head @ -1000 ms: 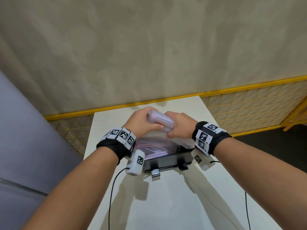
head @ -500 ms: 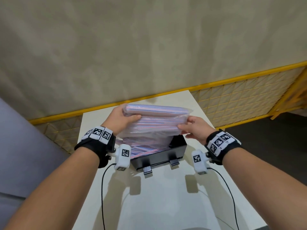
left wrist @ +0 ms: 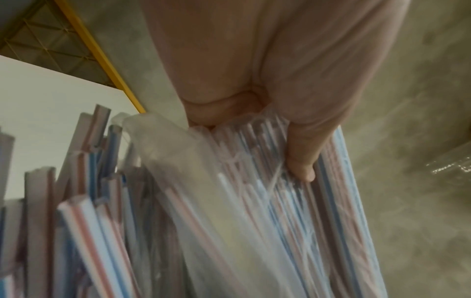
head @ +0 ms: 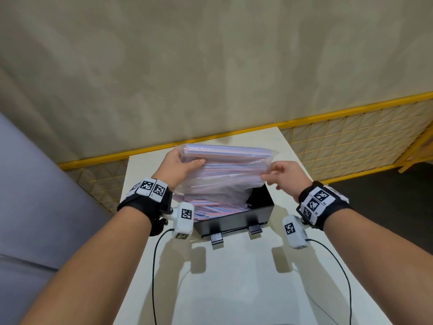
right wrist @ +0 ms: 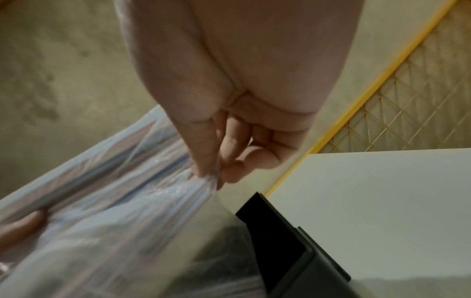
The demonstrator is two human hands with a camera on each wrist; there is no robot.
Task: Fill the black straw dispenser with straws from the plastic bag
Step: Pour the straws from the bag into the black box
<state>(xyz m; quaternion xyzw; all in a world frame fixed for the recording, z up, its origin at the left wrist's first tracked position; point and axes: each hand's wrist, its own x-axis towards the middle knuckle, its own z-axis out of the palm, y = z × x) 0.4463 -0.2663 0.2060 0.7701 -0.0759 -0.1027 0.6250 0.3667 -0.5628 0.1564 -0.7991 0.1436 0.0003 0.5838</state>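
A: Where is the plastic bag?

B: In the middle of the head view, held up over the black straw dispenser, which stands on the white table. The bag tilts, with its lower, open part hanging down into the box.

A: And the straws?

B: Striped in red, blue and white. Some lie in a heap in the left part of the dispenser; others are in the bag, bunched along its upper edge. In the left wrist view loose straw ends stand at the lower left of the frame.

A: How does the left hand hold it?

B: It grips the bag's left end. The thumb lies across the near face and the fingers curl round behind, pressing the straws inside through the plastic.

A: The right hand?

B: It pinches a fold of the thin plastic at the bag's right edge between thumb and forefinger. The right wrist view shows the film gathered to a point at the fingertips, with the other fingers curled loosely behind.

A: Anything else?

B: A yellow mesh fence runs behind the table.
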